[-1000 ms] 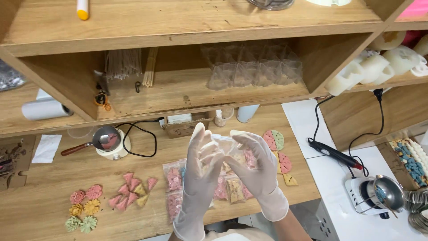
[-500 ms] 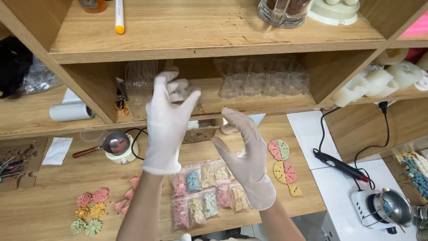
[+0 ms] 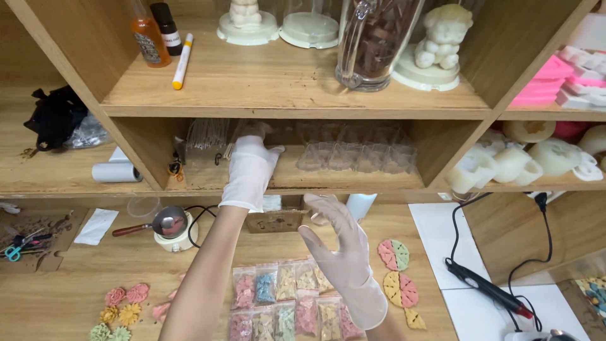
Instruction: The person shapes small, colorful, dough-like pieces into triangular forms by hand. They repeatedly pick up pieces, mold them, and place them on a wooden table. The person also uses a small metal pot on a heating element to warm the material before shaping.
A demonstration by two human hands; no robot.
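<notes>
- Thin white latex is covering both hands: the left hand [image 3: 250, 169] is reaching into the middle wooden shelf [image 3: 353, 180], fingers spread apart, closing on nothing, beside a bundle of thin clear sticks [image 3: 208, 134].
- Right hand [image 3: 341, 252] is hovering flat, fingers loosely apart, gripping nothing.
- Small clear plastic bags of pastel wax pieces [image 3: 287, 302] are lying in rows just below it on the light wooden desk [image 3: 76, 297].
- Glossy clear moulds [image 3: 356, 155] are sitting further right along the shelf.
</notes>
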